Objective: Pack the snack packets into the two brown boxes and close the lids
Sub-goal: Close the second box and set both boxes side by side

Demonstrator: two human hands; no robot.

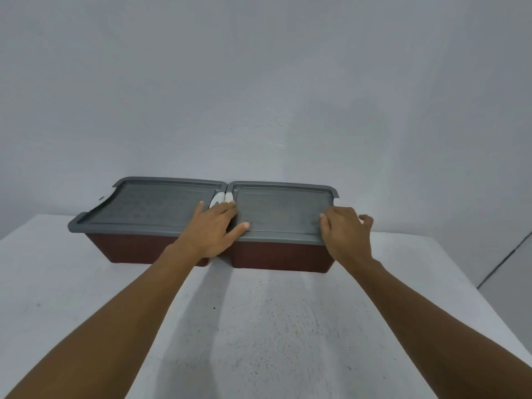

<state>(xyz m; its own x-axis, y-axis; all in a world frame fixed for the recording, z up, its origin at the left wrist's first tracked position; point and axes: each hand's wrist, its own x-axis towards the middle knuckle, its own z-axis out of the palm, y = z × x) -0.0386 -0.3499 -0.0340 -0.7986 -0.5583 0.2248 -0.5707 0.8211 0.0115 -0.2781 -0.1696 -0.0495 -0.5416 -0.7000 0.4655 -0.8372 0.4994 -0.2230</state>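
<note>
Two brown boxes stand side by side at the table's far edge, the left box [135, 246] and the right box [276, 257]. A grey lid lies on each, the left lid [152, 205] and the right lid [276, 208]. No snack packets are visible. My left hand [214, 228] lies flat over the seam between the boxes, its fingers spread onto both lids and its thumb on the right lid's near left corner. My right hand [344, 233] holds the right lid's right end, thumb on top and fingers curled past the edge.
White latches [221, 197] show between the two boxes, and another white latch [102, 198] sits at the left box's far left end. The boxes stand on a white table [259, 326] against a plain wall. A dark cable [503, 260] hangs at the right.
</note>
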